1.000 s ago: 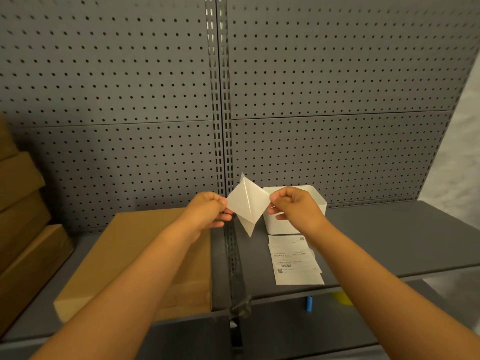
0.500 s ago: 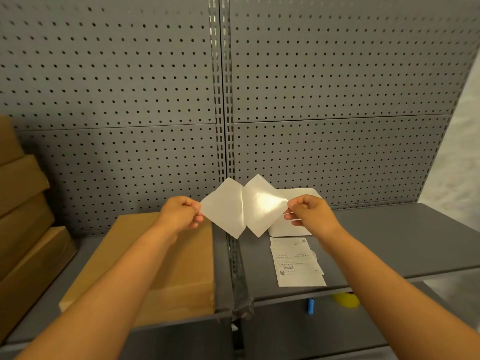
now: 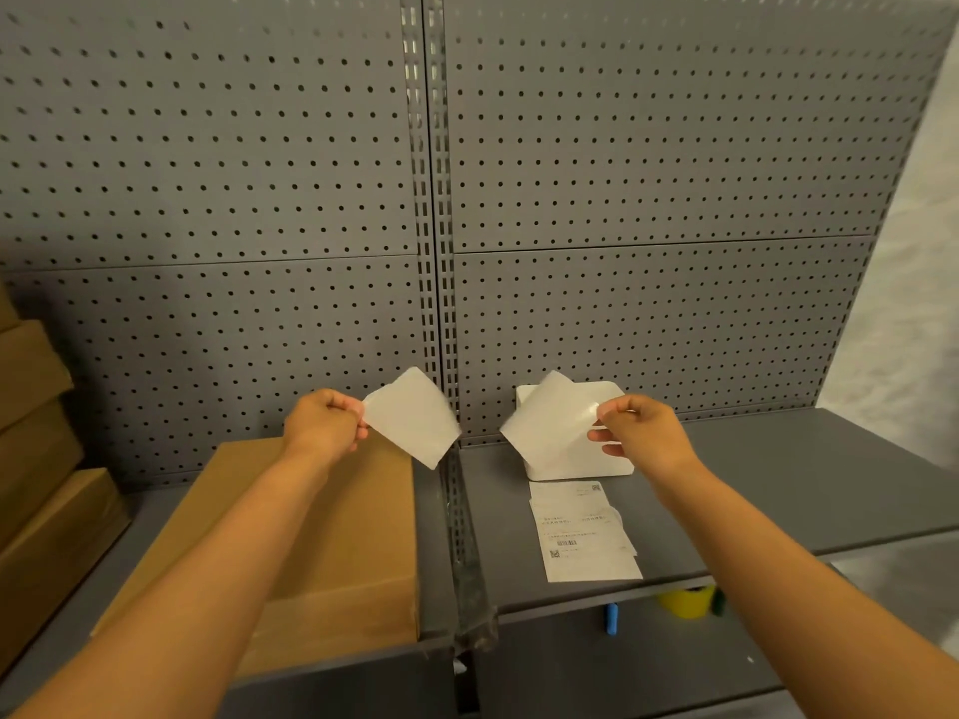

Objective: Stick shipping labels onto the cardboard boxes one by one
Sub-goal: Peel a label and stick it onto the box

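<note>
Shipping label (image 3: 412, 417): a blank white sheet with no print showing, tilted like a diamond, pinched at its upper left corner and held in the air above the far right corner of the cardboard box.
Cardboard box (image 3: 322, 537): plain brown, flat and closed, lying on the left shelf under my left forearm; I saw no label or writing on its top.
Left hand (image 3: 324, 425): my fingers and thumb pinched the white sheet.
Right hand (image 3: 635, 433): I pinched a second, glossy, half-clear sheet (image 3: 550, 425) by its right corner, well apart from the first sheet.
Spare labels (image 3: 584, 534): a small loose stack lying on the right shelf (image 3: 778, 490) near its front edge, printed side up, with lines of small text, a barcode and square codes; the writing was too small to read.
White bin (image 3: 576, 433): just behind that stack, partly hidden by the glossy sheet.
Stacked boxes (image 3: 36, 459): more brown cartons at the far left.
Pegboard (image 3: 648, 173): grey perforated panels behind everything.
</note>
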`<state>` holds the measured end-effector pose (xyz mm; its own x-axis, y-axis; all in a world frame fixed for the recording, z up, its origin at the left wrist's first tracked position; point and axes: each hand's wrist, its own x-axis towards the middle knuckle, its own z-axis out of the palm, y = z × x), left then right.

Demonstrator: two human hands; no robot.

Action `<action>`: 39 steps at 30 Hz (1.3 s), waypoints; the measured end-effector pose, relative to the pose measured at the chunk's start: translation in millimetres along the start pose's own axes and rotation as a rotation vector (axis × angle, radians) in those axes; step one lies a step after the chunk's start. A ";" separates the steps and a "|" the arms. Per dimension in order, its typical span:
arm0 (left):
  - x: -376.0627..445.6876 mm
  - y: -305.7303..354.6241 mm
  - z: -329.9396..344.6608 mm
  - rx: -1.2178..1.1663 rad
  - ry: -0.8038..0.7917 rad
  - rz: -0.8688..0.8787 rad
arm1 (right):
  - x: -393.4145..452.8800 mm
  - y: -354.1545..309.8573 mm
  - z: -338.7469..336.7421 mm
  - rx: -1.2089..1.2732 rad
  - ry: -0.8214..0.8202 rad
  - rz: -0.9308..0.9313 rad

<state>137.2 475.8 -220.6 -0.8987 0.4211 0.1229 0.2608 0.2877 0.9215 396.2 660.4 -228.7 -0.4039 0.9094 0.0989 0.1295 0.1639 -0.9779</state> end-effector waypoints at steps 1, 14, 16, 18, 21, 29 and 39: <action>1.2 1.1 2.0 -0.006 0.001 0.007 | 0.1 -1.1 -1.5 0.011 -0.010 -0.009; 4.1 27.8 26.8 -0.018 -0.241 0.170 | 1.5 -10.5 1.7 0.000 -0.217 -0.004; 4.3 36.0 37.2 -0.042 -0.298 0.160 | -0.2 -8.5 -2.4 -0.010 -0.232 0.009; 4.2 44.5 50.8 -0.077 -0.356 0.139 | -0.4 -6.3 -7.3 -0.007 -0.241 0.017; 6.2 54.6 76.1 -0.129 -0.425 0.126 | 0.6 -2.6 -14.4 -0.003 -0.240 0.024; 7.7 81.0 144.2 -0.192 -0.444 0.169 | 4.6 9.1 -27.2 -0.048 -0.228 0.016; 20.5 82.6 191.3 0.128 -0.633 0.288 | 16.6 17.3 -39.3 -0.045 -0.190 0.035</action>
<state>207.8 672.7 -212.4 -0.4202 0.9037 0.0815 0.5316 0.1724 0.8293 427.4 693.3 -236.8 -0.5613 0.8272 0.0239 0.1856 0.1540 -0.9705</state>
